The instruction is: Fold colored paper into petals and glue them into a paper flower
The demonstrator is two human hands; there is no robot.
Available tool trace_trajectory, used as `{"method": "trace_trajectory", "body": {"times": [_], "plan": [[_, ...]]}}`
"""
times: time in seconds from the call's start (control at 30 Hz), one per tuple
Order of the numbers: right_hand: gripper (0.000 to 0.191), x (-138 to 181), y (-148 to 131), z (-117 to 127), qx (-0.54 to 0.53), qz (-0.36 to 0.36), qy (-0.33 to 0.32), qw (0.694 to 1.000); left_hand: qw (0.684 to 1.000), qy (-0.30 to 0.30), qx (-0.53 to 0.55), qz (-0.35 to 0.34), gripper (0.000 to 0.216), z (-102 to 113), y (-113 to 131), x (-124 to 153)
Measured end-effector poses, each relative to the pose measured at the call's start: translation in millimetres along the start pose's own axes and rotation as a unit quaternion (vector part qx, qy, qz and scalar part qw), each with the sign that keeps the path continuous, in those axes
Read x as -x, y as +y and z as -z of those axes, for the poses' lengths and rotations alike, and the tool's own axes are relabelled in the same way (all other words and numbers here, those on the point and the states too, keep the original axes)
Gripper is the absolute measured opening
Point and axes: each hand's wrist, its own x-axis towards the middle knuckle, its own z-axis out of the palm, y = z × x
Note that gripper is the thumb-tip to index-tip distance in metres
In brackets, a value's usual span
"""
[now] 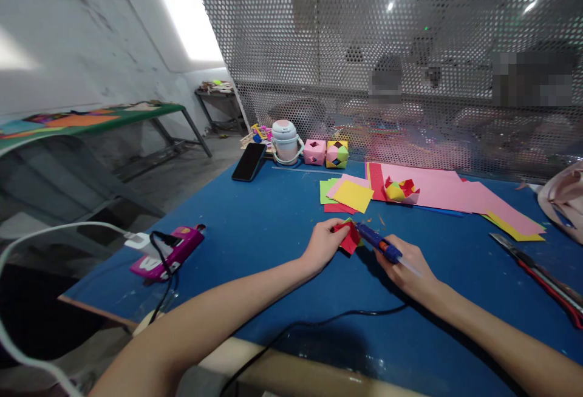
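— Black cord (319,323) trails from the blue plastic glue gun (378,243), with the fingers of the right hand (403,272) wrapped round it.
— The left hand (324,244) pinches the red folded paper (350,238) at its nozzle; glue might burn those fingers.

No lettering seems legible, even on the glue gun (378,243).

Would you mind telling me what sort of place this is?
Probably a paper-craft workshop: coloured paper sheets lie on the blue worktable, folded paper cubes stand at its far edge, and the right hand holds a glue gun against a red paper piece in the left hand.
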Motion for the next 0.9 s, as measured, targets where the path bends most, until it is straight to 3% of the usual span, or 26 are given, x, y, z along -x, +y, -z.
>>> {"method": "trace_trajectory", "body": {"times": [0.9], "plan": [[0.011,-0.9,-4.6,2.7,0.001,0.019,-0.013,1.000,0.999,-0.001,-0.032,-0.021,0.022,-1.0,-2.6,-1.1]]}}
